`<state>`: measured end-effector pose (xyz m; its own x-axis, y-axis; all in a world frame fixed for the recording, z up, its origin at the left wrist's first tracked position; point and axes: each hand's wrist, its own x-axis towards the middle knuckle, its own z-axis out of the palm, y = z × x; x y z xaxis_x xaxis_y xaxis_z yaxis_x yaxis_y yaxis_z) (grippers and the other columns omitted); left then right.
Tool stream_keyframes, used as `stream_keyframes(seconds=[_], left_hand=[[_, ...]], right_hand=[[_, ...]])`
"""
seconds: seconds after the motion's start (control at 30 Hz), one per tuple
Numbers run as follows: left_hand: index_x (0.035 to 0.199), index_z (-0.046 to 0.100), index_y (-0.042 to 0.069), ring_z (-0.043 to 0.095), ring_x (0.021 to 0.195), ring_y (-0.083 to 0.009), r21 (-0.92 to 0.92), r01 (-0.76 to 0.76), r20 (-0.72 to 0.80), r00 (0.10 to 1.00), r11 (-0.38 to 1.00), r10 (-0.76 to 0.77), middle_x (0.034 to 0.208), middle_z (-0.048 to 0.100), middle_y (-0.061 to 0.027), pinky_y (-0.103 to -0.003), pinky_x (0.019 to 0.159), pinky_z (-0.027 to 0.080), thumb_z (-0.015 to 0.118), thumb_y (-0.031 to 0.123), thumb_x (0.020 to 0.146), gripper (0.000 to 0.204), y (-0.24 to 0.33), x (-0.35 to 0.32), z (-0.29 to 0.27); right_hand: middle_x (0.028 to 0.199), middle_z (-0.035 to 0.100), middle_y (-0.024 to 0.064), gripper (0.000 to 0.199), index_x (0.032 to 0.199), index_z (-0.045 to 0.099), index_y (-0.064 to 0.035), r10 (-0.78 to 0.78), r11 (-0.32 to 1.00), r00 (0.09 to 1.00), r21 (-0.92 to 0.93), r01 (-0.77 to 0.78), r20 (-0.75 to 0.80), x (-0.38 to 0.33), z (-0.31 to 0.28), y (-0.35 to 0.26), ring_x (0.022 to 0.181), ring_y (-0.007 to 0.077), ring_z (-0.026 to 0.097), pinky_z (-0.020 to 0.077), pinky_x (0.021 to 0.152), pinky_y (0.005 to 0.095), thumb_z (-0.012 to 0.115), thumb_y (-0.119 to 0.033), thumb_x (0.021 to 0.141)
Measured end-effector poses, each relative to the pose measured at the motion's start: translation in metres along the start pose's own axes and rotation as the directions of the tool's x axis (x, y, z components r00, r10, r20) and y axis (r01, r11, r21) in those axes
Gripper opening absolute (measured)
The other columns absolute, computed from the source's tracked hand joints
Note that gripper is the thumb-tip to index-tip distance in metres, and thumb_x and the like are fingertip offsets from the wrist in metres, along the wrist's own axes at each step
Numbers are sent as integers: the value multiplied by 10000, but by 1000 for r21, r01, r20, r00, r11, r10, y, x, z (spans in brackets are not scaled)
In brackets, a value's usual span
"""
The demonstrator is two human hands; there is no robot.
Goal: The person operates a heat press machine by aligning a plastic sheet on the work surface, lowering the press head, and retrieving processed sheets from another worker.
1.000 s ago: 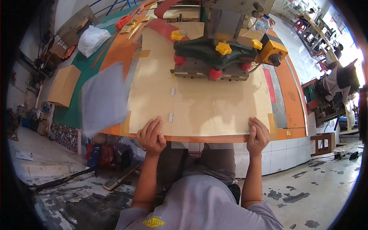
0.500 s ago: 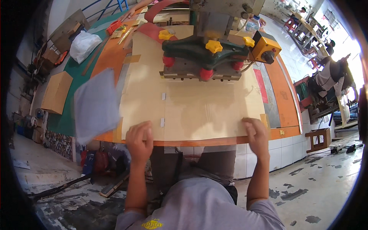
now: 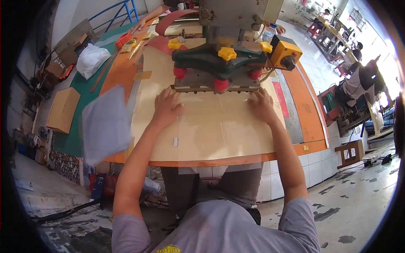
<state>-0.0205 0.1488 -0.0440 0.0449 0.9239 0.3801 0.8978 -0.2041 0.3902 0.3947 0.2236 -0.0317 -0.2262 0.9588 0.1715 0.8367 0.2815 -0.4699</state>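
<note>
Both arms reach forward over a cream-coloured board (image 3: 202, 130) lying on the table. My left hand (image 3: 166, 109) rests on it with fingers spread, close to the left corner of a press head (image 3: 217, 86). By the head's right corner is my right hand (image 3: 262, 106), its fingers stretched out and slightly blurred. A thin see-through sheet (image 3: 228, 162) lies over the board and hangs a little past the front edge; whether my fingers touch it, I cannot tell. A small white tab (image 3: 176, 141) sits on the board below my left hand.
The press carries yellow knobs (image 3: 227, 53) and a yellow control box (image 3: 287, 55). Left of the board are a stack of translucent sheets (image 3: 106, 124), a cardboard box (image 3: 63, 109) and a white bag (image 3: 92, 61). Another person's arm (image 3: 147, 17) rests at the far left.
Both hands have moved forward from the board's front edge to the press head. Their curled fingers have stretched out. The view has shifted slightly.
</note>
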Motion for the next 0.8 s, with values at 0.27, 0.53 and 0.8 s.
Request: stream_keyframes(seconds=[0.27, 0.53, 0.8], left_hand=[[1196, 728, 78, 515, 1386, -370, -173, 32, -89, 995, 984, -48, 1388, 632, -168, -505, 1154, 364, 769, 271, 885, 368, -4, 7, -3], [1013, 757, 80, 631, 1210, -357, -48, -97, -162, 983, 994, 88, 1128, 713, -127, -490, 1009, 450, 776, 269, 864, 241, -21, 16, 8], [854, 746, 30, 680, 1081, -380, -221, 34, -69, 996, 975, -50, 957, 727, -166, -444, 1111, 463, 806, 201, 849, 181, 21, 21, -17]], right_hand=[[1616, 453, 86, 435, 1352, 690, -214, -12, 992, 996, 123, 22, -84, -8, -4, -11, 1569, 369, 287, 129, 1262, 656, 752, -248, 923], [1579, 500, 95, 356, 1244, 722, -184, -37, 984, 996, 169, 51, -86, -3, -3, -13, 1531, 354, 364, 160, 1249, 657, 777, -217, 894], [1572, 510, 110, 384, 1258, 713, -127, -35, 963, 994, 263, 61, -100, -4, -2, 3, 1532, 351, 367, 132, 1255, 654, 782, -244, 898]])
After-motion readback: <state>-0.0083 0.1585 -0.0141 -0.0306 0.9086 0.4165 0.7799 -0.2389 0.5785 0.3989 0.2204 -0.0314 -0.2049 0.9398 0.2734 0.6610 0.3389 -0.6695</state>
